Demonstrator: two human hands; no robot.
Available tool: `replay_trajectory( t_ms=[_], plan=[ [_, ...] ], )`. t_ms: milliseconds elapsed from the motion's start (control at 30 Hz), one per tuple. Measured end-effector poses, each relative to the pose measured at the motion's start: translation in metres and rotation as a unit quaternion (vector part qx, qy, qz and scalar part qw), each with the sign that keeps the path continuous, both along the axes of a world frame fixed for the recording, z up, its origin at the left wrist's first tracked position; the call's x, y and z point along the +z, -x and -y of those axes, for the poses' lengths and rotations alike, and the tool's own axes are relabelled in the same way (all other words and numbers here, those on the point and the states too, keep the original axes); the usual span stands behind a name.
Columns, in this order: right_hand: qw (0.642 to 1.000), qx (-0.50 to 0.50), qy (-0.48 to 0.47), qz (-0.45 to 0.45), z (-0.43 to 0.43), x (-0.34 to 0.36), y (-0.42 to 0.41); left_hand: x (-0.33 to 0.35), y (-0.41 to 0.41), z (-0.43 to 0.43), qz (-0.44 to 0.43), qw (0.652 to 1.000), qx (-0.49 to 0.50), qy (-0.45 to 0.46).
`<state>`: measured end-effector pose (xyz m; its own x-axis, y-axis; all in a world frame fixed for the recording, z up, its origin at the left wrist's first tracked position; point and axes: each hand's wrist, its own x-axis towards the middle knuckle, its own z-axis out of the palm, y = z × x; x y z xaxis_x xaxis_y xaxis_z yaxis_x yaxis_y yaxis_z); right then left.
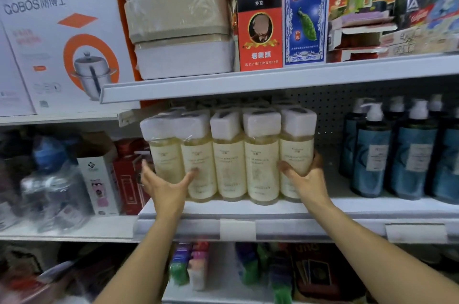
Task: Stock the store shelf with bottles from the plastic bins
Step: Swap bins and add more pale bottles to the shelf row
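**Both hands clamping a row of pale bottles on the mid shelf**

Five pale bottles [229, 154] are standing upright in a front row on the mid shelf [335, 207], sides touching, near its front edge. More caps are showing behind them, so at least a 2nd row is sitting further back. Each bottle is wearing a squarish white cap [262, 122] under clear film, w/ a cream label on the front. Contents: a pale yellowish liquid is showing thru the clear walls btwn cap and label, reaching up close under the caps.

The left hand [166, 180] is grasping the L end of the row, w/ the thumb lying across the front of the 2nd bottle and the fingers reaching round the outer side of the 1st. The right hand [306, 177] is grasping the R end, w/ the thumb pressing the front of the last bottle and the fingers curling round its outer side.

To the R, apart from the row, dark blue pump bottles [372, 154] w/ white pumps are standing on the same shelf; can't tell what they're holding. On the shelf above, stacked beige lidded containers [178, 18] in film are sitting beside a red card box [259, 30] and a blue card box [305, 15]. A cooker carton [62, 43] is standing far L. A blank tag [237, 229] is sitting on the mid shelf's front rail.
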<state>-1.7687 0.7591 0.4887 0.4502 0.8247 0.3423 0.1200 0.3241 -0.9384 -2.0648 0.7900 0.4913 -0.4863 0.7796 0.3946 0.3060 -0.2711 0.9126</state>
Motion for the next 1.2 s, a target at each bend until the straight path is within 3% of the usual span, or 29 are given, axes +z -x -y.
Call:
replay_trajectory(
  t_ms=[133,800,1000,1200],
  plan=[
    [1.0,0.013,0.013,0.022,0.003,-0.001,0.0,-0.003,0.017,-0.015,0.012,0.995,-0.077,0.065],
    [0.996,0.05,0.008,0.072,0.005,-0.003,0.005,-0.006,0.007,-0.009,0.003,0.999,-0.027,0.04],
    [0.983,-0.052,0.022,0.172,0.011,-0.001,0.015,-0.006,0.01,-0.006,-0.015,0.998,-0.045,0.05],
    [0.986,-0.049,-0.002,0.161,0.007,-0.001,0.013,-0.006,0.011,-0.011,-0.024,0.997,-0.05,0.051]
  ],
)
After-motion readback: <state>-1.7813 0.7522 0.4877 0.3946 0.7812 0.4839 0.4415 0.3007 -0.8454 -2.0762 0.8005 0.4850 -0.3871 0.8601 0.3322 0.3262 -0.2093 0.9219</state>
